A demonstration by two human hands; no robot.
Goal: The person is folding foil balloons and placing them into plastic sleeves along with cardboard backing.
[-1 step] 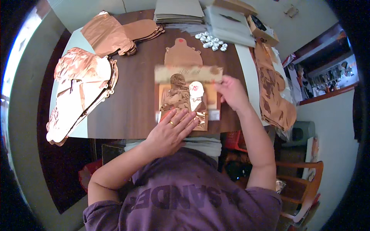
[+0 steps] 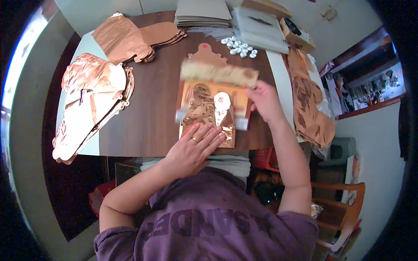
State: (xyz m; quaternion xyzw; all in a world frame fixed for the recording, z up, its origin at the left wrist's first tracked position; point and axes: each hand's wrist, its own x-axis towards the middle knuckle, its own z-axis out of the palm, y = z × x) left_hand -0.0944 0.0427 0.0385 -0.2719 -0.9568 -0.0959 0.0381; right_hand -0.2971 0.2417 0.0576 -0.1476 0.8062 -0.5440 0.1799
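My left hand lies flat, fingers stretched out, on the lower end of a folded shiny rose-gold foil piece at the table's near edge. A bright white round patch with a reddish mark shows on its right part. Beneath and behind the foil is a flat printed package, orange-brown with a pale tan top band. My right hand is closed in a pinch on the package's upper right edge. The package is blurred, so whether it is a bag or a card is unclear. A copper-coloured flat piece lies partly under its top.
Stacked foil shapes cover the table's left side, with another foil pile behind. At the back are grey sheets, small white coils and clear plastic bags. More foil hangs at the right edge; a wooden chair stands beside me.
The package's top has shifted slightly away and to the right, tilting, and covers more of the copper-coloured piece. My right hand has moved slightly with it; my left hand stays put.
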